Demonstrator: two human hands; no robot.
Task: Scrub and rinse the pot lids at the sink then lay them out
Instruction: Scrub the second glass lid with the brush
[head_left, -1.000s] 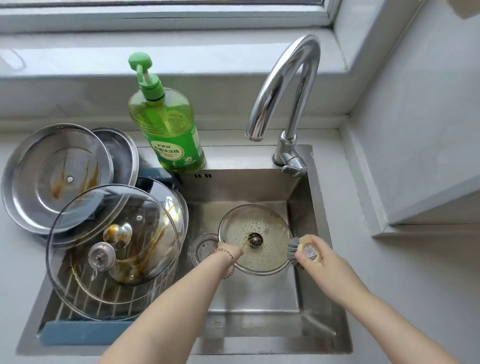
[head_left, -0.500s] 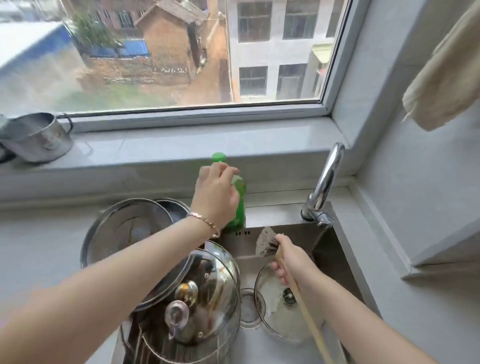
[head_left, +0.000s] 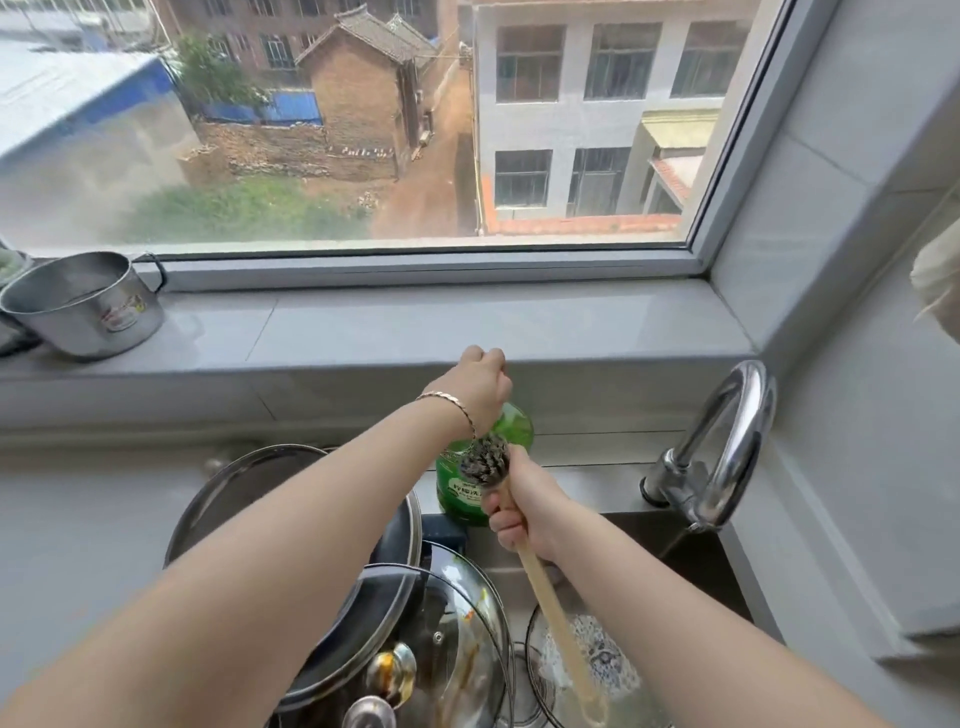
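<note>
Glass and sudsy, likely slick and breakable, the pot lid (head_left: 597, 657) lies below the faucet (head_left: 727, 447), a knob-grip job, as the left hand (head_left: 480, 387) curls atop the soap bottle (head_left: 467, 491) and the right hand (head_left: 524, 512) grips the brush (head_left: 484, 460).

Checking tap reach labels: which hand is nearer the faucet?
Right. The right hand grips the brush left of the faucet, apart from it; the left hand is farther left, curled over the top of the green soap bottle.

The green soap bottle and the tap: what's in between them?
In the head view, the right hand, gripping the brush, sits just beside the green soap bottle; from there to the tap the sink ledge is bare.
</note>
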